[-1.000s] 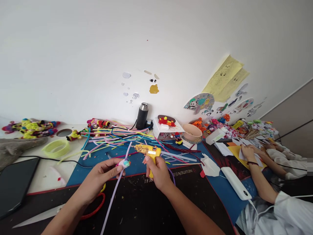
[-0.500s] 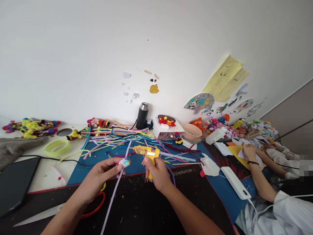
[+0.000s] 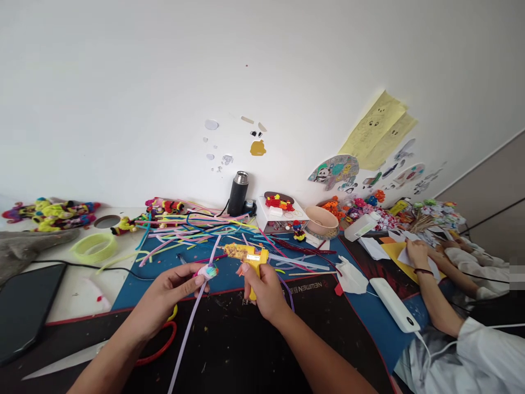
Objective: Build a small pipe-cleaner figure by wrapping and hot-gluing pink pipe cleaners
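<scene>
Between the thumb and fingers of my left hand is a small fuzzy pipe-cleaner piece, white with rainbow colours. A long lilac pipe cleaner runs through the same grip, from above the fingers down to the front edge of view. My right hand is closed around the handle of a yellow hot glue gun, its stained nozzle pointing left, close to the upper end of the lilac pipe cleaner. Whether the nozzle touches it I cannot tell. Under my left forearm lie scissors with red handles, partly hidden.
Loose pipe cleaners are heaped at the back, near a black flask and a white box. A phone lies left. On the right are a white power bank and another person's hand on paper.
Almost nothing differs. Both hands keep their places with the glue gun and pipe cleaners; the view has shifted very slightly.
</scene>
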The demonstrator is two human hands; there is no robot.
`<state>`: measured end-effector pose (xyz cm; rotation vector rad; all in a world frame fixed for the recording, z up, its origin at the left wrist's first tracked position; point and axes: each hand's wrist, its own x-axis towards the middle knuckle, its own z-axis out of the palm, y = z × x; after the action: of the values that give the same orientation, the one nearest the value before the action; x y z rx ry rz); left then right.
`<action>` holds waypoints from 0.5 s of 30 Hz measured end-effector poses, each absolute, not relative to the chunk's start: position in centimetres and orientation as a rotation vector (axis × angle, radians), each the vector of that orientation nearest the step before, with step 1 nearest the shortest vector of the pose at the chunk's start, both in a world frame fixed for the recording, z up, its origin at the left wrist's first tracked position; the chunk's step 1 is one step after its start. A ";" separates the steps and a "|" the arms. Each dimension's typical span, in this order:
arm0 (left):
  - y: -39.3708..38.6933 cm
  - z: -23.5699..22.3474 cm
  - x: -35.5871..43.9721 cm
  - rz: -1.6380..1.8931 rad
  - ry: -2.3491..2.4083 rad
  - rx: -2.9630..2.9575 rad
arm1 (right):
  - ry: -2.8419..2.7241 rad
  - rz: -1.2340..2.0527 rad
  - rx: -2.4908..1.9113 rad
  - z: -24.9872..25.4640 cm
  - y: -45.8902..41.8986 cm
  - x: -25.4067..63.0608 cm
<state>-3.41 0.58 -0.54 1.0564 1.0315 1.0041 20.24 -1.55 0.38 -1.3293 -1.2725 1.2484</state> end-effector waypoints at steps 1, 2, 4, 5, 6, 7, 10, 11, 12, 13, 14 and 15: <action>0.6 -0.6 -3.4 1.003 1.031 1.061 | -1.275 1.248 -1.327 0.4 -1.5 20.2; 0.5 -0.6 -3.5 1.000 1.029 1.064 | -1.277 1.250 -1.327 0.4 -1.4 20.2; 0.5 -0.7 -3.5 0.993 1.023 1.065 | -1.275 1.252 -1.331 0.5 -1.4 20.2; 0.5 -0.7 -3.5 0.990 1.020 1.063 | -1.271 1.250 -1.334 0.5 -1.3 20.1; 0.5 -0.7 -3.5 0.988 1.016 1.059 | -1.269 1.249 -1.336 0.5 -1.3 20.1; 0.4 -0.7 -3.5 0.986 1.013 1.053 | -1.267 1.248 -1.335 0.5 -1.3 20.1; 0.5 -0.4 -3.4 0.990 1.014 1.039 | -1.264 1.249 -1.329 0.5 -1.4 20.1; 0.5 -0.3 -3.3 0.991 1.014 1.037 | -1.264 1.251 -1.330 0.5 -1.4 20.1; 0.5 -0.1 -3.3 0.991 1.014 1.036 | -1.265 1.252 -1.334 0.5 -1.4 20.1; 0.4 0.0 -3.3 0.990 1.013 1.036 | -1.268 1.252 -1.340 0.4 -1.5 20.1; 0.4 0.1 -3.2 0.990 1.011 1.037 | -1.270 1.253 -1.346 0.4 -1.5 20.1; 0.4 0.2 -3.2 0.991 1.012 1.039 | -1.272 1.255 -1.351 0.3 -1.5 20.0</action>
<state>-3.23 0.41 0.16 1.0389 1.0117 0.9906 20.05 -1.51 0.29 -1.3511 -1.2723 1.2550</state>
